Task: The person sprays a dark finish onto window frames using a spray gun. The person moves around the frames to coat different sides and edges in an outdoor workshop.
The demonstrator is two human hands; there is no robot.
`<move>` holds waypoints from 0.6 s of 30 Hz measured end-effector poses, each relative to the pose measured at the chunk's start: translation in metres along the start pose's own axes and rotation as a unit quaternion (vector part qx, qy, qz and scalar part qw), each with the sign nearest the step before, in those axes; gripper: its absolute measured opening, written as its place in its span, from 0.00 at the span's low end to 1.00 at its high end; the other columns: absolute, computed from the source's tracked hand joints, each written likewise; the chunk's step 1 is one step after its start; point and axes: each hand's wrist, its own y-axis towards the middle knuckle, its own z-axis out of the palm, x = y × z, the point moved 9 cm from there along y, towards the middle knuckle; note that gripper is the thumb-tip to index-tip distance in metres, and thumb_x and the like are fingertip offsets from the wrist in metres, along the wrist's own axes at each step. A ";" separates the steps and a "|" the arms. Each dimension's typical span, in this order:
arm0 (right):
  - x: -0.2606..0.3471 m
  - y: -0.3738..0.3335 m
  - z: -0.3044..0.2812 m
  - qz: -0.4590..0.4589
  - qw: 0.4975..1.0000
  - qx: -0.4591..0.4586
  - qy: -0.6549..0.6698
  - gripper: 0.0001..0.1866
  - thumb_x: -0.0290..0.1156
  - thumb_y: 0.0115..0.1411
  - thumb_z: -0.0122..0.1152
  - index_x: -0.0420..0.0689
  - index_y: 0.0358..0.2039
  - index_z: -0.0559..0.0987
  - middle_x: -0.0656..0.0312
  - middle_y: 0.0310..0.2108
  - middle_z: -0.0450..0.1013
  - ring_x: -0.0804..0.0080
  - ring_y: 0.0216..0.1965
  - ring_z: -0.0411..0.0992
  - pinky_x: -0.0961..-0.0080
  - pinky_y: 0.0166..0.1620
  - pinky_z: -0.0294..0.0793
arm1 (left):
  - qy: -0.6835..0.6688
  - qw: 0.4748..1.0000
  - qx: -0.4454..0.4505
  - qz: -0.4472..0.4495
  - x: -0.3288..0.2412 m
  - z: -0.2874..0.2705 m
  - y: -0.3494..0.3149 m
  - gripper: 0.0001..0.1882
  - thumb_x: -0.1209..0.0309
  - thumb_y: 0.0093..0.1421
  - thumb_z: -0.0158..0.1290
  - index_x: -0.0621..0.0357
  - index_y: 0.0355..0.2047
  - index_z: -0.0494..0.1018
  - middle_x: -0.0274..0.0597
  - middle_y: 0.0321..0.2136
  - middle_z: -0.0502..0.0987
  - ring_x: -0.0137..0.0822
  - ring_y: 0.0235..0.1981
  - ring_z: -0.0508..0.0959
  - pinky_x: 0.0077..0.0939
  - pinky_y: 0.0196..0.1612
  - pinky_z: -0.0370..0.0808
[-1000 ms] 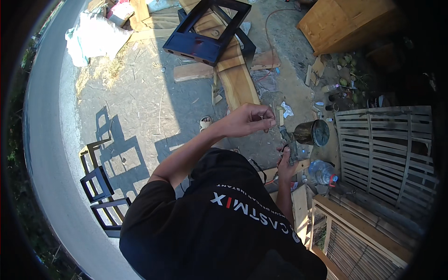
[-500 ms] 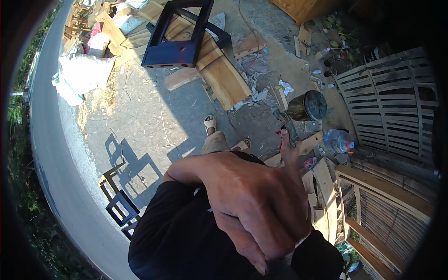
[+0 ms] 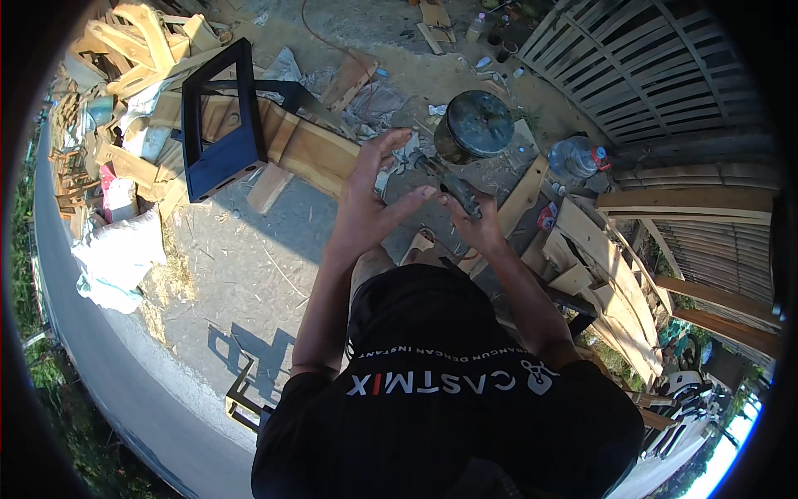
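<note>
My right hand (image 3: 475, 218) is wrapped round a dark metal spray gun (image 3: 449, 181), held in front of my body with its front end toward the upper left. Beside it, my left hand (image 3: 374, 195) is raised with thumb and fingers spread and nothing in it. The left thumb tip comes close to the rear of the gun; whether it touches I cannot tell. A dark blue-black wooden chair frame (image 3: 224, 158) stands ahead to the left, partly over light brown boards (image 3: 312, 154).
Just beyond the gun stands a dark round drum (image 3: 478, 125) with a stained lid. A clear water jug (image 3: 575, 158) is to its right, near a slatted bamboo panel (image 3: 632, 66). White sacks (image 3: 125, 258) and wood pieces lie left; planks (image 3: 611, 274) lean right. A thin hose (image 3: 332, 41) crosses the ground.
My left hand has come down from close before the camera and opened out beside the spray gun. The view has turned, shifting the chair frame and drum left in the picture.
</note>
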 end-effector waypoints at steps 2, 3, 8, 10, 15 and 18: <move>-0.010 -0.008 0.015 0.098 0.993 0.066 0.020 0.13 0.29 0.61 0.65 0.37 0.44 0.79 0.57 0.29 0.80 0.76 0.31 0.78 0.72 0.35 0.77 | 0.049 0.998 -0.026 0.019 0.001 0.011 0.010 0.37 0.69 0.50 0.68 0.67 0.57 0.64 0.50 0.54 0.73 0.41 0.55 0.75 0.35 0.59 0.70; -0.015 -0.011 0.021 0.098 0.993 0.069 0.018 0.13 0.29 0.61 0.65 0.37 0.44 0.79 0.57 0.29 0.80 0.76 0.31 0.78 0.72 0.35 0.77 | 0.080 0.996 -0.022 0.025 0.003 0.019 0.014 0.41 0.68 0.47 0.71 0.67 0.58 0.63 0.49 0.53 0.74 0.41 0.55 0.75 0.33 0.58 0.71; -0.004 -0.029 0.053 -0.045 0.995 0.086 -0.027 0.17 0.31 0.58 0.69 0.39 0.46 0.79 0.54 0.34 0.81 0.63 0.29 0.82 0.69 0.34 0.79 | 0.026 0.997 -0.046 -0.059 0.056 0.022 -0.002 0.53 0.57 0.37 0.76 0.62 0.61 0.62 0.52 0.50 0.77 0.46 0.53 0.78 0.38 0.57 0.73; 0.001 -0.037 0.060 -0.024 0.992 0.122 -0.006 0.17 0.30 0.58 0.69 0.39 0.46 0.79 0.54 0.34 0.81 0.65 0.29 0.82 0.70 0.34 0.79 | 0.011 0.994 -0.061 -0.091 0.063 0.013 -0.020 0.54 0.57 0.36 0.76 0.62 0.61 0.62 0.51 0.49 0.77 0.44 0.52 0.79 0.36 0.56 0.74; 0.002 -0.051 0.091 -0.010 0.981 0.192 0.036 0.11 0.30 0.61 0.66 0.36 0.39 0.79 0.58 0.28 0.79 0.74 0.31 0.78 0.72 0.36 0.76 | 0.025 0.989 -0.124 -0.082 0.058 -0.013 -0.057 0.51 0.60 0.35 0.76 0.62 0.59 0.65 0.49 0.49 0.77 0.40 0.51 0.79 0.34 0.56 0.74; 0.013 -0.060 0.108 -0.034 0.976 0.213 0.026 0.10 0.30 0.62 0.64 0.36 0.38 0.79 0.61 0.26 0.77 0.77 0.29 0.74 0.73 0.34 0.74 | 0.048 0.989 -0.120 -0.069 0.054 -0.026 -0.077 0.52 0.62 0.36 0.77 0.65 0.60 0.64 0.48 0.50 0.77 0.38 0.53 0.78 0.33 0.57 0.73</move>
